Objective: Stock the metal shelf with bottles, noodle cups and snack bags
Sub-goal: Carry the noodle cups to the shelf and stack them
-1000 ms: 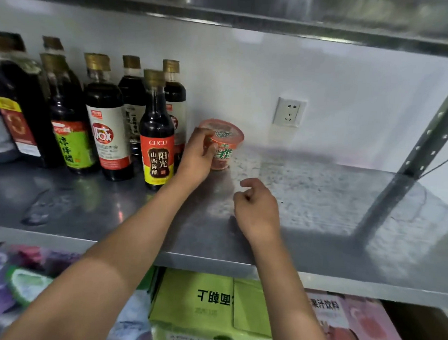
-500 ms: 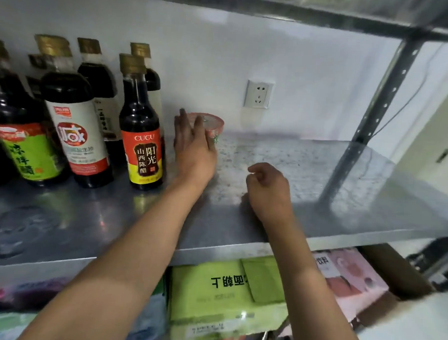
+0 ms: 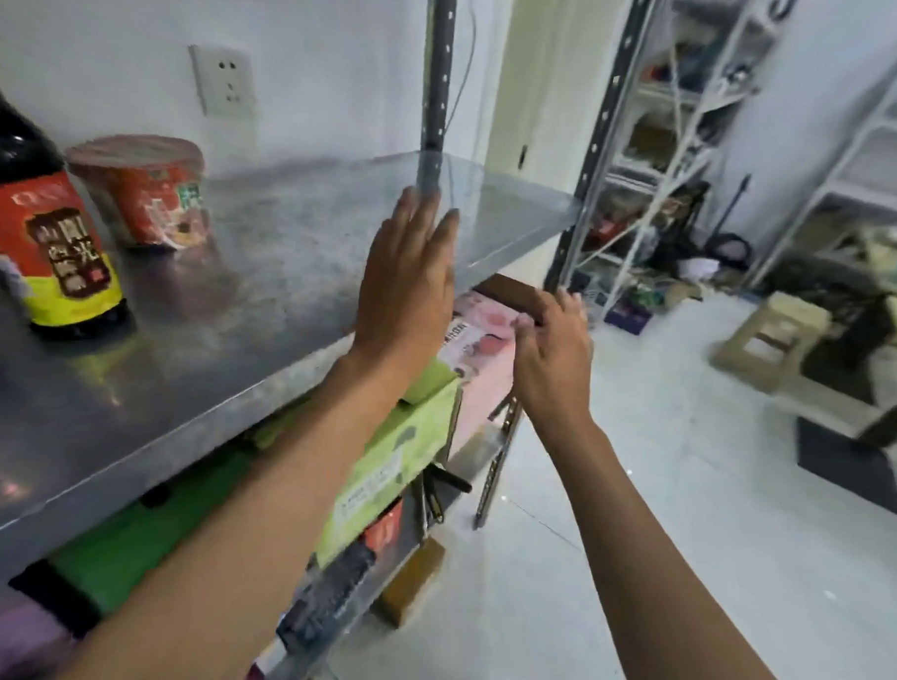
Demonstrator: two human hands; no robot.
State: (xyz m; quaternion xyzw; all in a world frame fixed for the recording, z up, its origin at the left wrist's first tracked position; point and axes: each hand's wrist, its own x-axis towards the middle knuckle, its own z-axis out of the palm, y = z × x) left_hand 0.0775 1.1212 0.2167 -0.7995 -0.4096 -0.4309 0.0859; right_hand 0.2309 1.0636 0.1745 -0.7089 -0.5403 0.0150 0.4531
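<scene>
A red noodle cup (image 3: 144, 193) stands upright on the metal shelf (image 3: 296, 240), near the back wall. Beside it, at the left edge, stands a dark vinegar bottle (image 3: 39, 239) with a red and yellow label. My left hand (image 3: 408, 281) is raised over the shelf's front edge with straight fingers and holds nothing. My right hand (image 3: 553, 354) hovers off the shelf's right end, fingers loosely curled and empty. Both hands are well right of the cup.
Green and pink cartons (image 3: 411, 430) fill the tier below the shelf. A perforated upright post (image 3: 437, 82) marks the shelf's back right corner. To the right lie white floor tiles (image 3: 634, 502), another rack (image 3: 667, 118), a small stool (image 3: 770, 338) and a dark mat (image 3: 847, 470).
My left hand let go of the noodle cup and drew back to the right. My right hand left the shelf top. The view swung right, so most bottles are out of frame.
</scene>
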